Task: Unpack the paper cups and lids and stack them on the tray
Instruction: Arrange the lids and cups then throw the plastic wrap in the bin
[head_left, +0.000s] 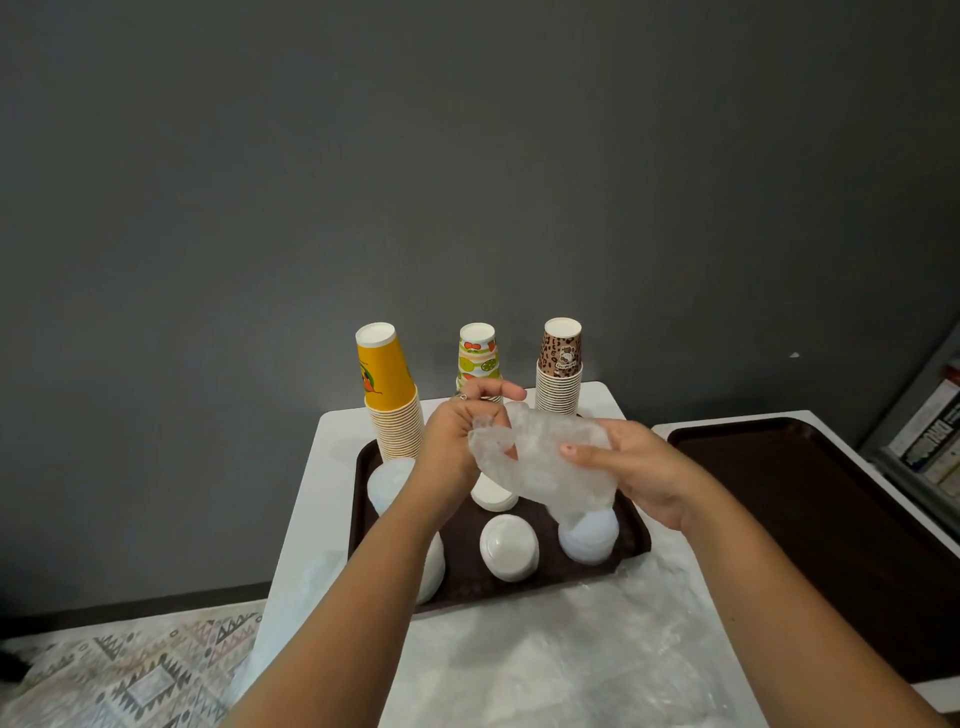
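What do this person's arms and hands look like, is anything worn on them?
Both forearms are bare, with no sleeves, gloves or watch in view. The left hand has a small ring-like band on a finger. The right hand shows no jewellery and has light polish on a visible nail.

On the table (332, 499) sits a tray (631, 545); a second tray (810, 499) lies to its right. Both hands — left hand (452, 447), right hand (636, 470) — hold a wrapper (550, 462) between their fingers above the tray; behind the fingers stand three cup stacks (560, 374) in a row; below and before them lie lid stacks (509, 545); one sits under the wrapper's end.
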